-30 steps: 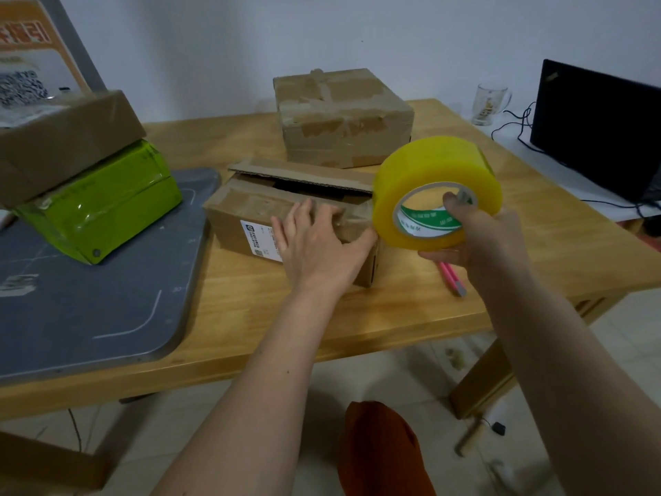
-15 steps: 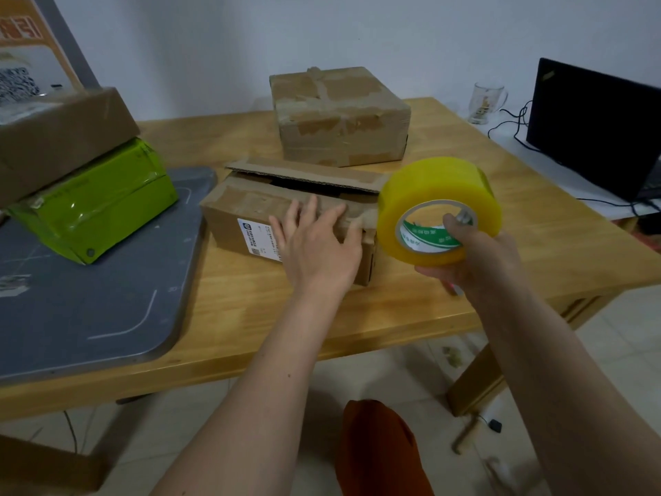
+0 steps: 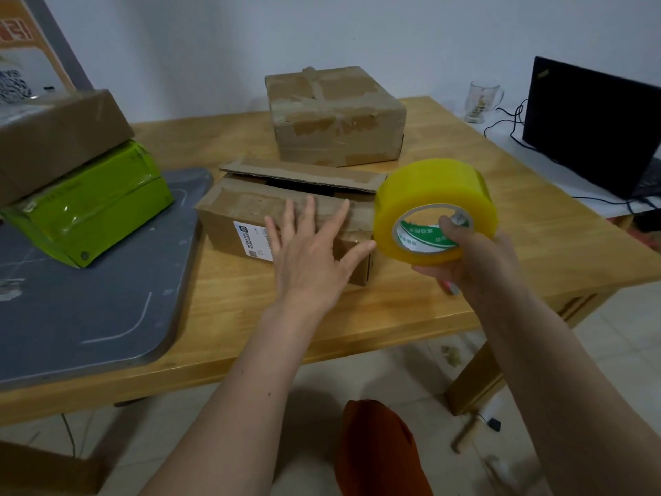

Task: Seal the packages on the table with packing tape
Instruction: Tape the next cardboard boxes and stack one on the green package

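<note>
nearest the person, the left hand (image 3: 311, 250) lies flat with straight, spread fingers against the near side and top edge of the open box (image 3: 250, 216), gripping nothing, only pressing on the cardboard. just to its right, the right hand (image 3: 472, 259) grasps the tape roll (image 3: 434, 209), thumb hooked into the core and the other fingers curled under the yellow rim, holding it in the air close beside the box's right end; whether a free tape end is pulled out cannot be told. the box sits on the wooden table (image 3: 465, 281) right in front of both hands, its long axis running left to right, its far flap (image 3: 304, 175) raised so a dark gap shows along the top. judging from this, the seam to be closed runs along that long axis, so the roll is on the side where a strip would start, and the left hand is the nearer one to push the flap down. behind stands a taped box (image 3: 336, 116), apart from the open one.
</note>
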Motion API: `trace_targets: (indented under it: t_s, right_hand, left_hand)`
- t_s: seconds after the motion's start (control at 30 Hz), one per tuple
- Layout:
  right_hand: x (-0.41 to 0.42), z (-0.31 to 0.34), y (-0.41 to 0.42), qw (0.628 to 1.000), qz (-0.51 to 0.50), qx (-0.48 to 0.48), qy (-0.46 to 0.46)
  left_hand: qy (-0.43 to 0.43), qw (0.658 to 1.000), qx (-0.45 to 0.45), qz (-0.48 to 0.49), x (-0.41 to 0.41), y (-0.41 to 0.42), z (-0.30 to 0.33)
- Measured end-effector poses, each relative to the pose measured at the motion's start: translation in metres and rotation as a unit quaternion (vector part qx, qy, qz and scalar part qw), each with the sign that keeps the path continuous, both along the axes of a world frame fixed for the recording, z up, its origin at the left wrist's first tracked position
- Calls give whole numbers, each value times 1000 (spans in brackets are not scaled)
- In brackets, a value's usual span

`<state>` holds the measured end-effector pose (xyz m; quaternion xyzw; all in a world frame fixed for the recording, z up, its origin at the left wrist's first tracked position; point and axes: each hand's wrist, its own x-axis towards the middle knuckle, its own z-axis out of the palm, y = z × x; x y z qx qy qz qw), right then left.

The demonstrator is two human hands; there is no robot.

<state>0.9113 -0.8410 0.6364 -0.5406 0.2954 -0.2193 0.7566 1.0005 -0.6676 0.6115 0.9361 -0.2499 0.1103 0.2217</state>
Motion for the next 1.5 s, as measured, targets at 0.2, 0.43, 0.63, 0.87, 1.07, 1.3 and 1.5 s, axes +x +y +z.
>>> trace_targets:
  t_s: [0.2,0.43,0.63,0.87,1.07,1.3,1.5]
  right_hand:
    - [-2,-7,-6,999,19,-35,-17]
    - [-4,-16,-11,997,48,-49,-40]
    - [1,-29,-8,999,8,-7,-45]
    - [3,-37,-2,998,-27,23,-45]
    - [5,-34,0,999,-33,0,-37]
    - [10,-34,2,999,-37,10,-13]
    - [14,-33,3,999,-32,-12,0]
  left_hand:
    - [-13,1000,-1,17,0,-1,-1]
    - [-13,1000,14,20,0,-1,1]
    - [-15,999,42,10,0,-1,2]
    - [-103,984,67,-131,-19,-4,0]
    - [-127,973,125,-144,-15,1,3]
    - [-85,980,123,-132,-16,3,6]
    - [-114,975,138,-135,-14,6,9]
